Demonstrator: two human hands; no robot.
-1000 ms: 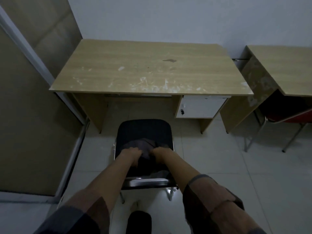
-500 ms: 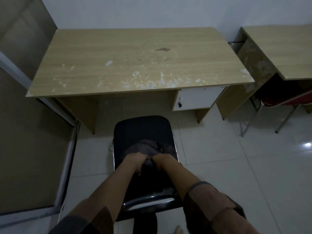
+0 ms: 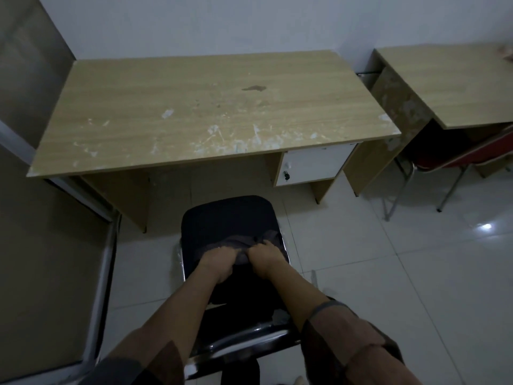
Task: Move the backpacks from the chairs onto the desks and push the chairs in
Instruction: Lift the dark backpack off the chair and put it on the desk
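Note:
A dark backpack lies on the black seat of a chair that stands pulled out in front of a worn wooden desk. My left hand and my right hand sit side by side on the backpack's near part, both with fingers closed on its dark fabric. The lower part of the backpack is hidden by my hands and the dim light. The chair's chrome back rail is near my body, under my forearms.
A white drawer unit hangs under the desk's right side. A second wooden desk stands to the right with a red chair tucked under it. A framed panel lines the left. White tiled floor lies around the chair.
The view has shifted closer and to the left over the chair. My hands have come closer together and tightened on the backpack's fabric; the backpack stays on the seat.

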